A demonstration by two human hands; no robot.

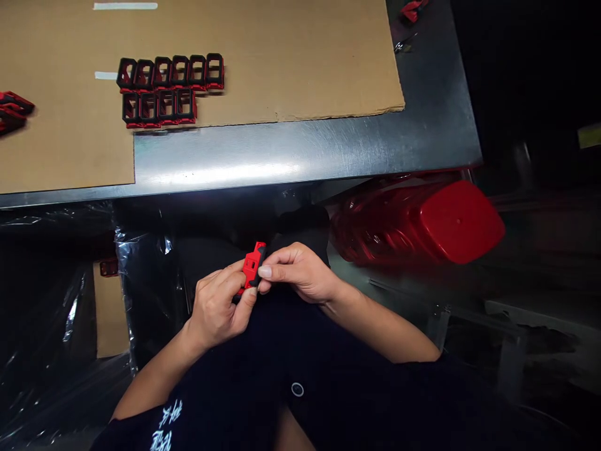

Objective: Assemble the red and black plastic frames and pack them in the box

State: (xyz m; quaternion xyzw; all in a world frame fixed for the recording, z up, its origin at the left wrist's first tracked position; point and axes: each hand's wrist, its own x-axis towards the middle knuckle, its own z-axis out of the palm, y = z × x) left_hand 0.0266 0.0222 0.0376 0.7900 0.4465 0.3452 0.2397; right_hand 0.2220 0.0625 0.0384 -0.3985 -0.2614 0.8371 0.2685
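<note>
Red and black plastic part [254,265] is up between my hands, in front of my dark shirt [282,351] and short of the table's near edge. At far left, shiny clear plastic sheeting [70,307] hangs below the table, with a strip of cardboard [111,313] showing beside it. Above that, some red pieces [14,113] lie at the left end of a big brown cardboard sheet [305,62], which covers much of the table and bears two white strips [125,6]. Next come red and black frames [169,91] on the sheet, six in the back row and four in front, set close together. My left hand [218,307] is closed around the part, fingers and thumb pressed on it. My right hand [303,272] has thumb and fingertips drawn together at the part's right side; I cannot tell whether they grip it. Further right, the bare metal table [436,94] shines dully, a small red piece [413,9] near its far side. Below its corner stands a glossy red stool [464,219], and the room beyond is dark, with a yellowish patch [589,136] at the edge.
</note>
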